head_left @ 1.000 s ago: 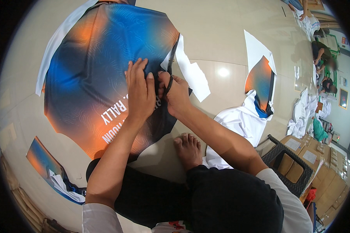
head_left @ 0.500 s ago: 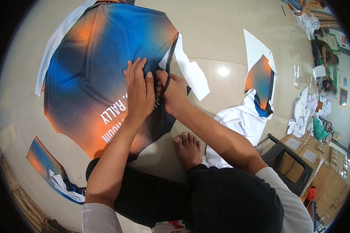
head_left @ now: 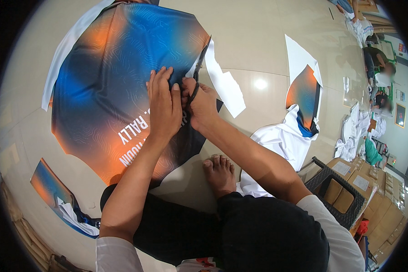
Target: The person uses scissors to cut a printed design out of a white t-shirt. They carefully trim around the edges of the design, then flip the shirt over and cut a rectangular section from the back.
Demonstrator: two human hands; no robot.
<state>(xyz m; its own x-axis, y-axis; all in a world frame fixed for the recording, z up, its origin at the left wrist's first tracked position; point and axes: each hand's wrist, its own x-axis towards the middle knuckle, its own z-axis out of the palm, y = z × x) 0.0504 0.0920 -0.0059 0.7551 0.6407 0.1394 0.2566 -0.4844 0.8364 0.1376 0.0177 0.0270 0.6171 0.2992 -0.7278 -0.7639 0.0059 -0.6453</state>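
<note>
From where I stand, the job on the floor (head_left: pixel 258 54) looks like trimming: a broad blue, black and orange printed cloth (head_left: pixel 109 86) is spread nearer the floor's left edge than its right, and its right-hand border seems to be the part being cut. The person's right hand (head_left: pixel 205 105) has its fingers curled round the handles of black scissors (head_left: pixel 198 71), blades pointing away along that border; how far the blades are parted I cannot tell. The left hand (head_left: pixel 163 109) lies on the cloth just beside, gripping nothing, fingers nearly straight and close together, as if to keep the fabric from sliding. A ragged white strip (head_left: pixel 226 88) rests just right of the blades; whether it is wholly loose, I can't make out. Toward the floor's right edge, where cartons (head_left: pixel 378 181) stand, a white cloth (head_left: pixel 276 140) lies bunched against a smaller printed piece (head_left: pixel 299 93). To my mind the cut is partway along, and the next snip calls for following the colour's limit closely, the right wrist steering the blades, the left palm holding the cloth flat with its fingertips clear of their path
</note>
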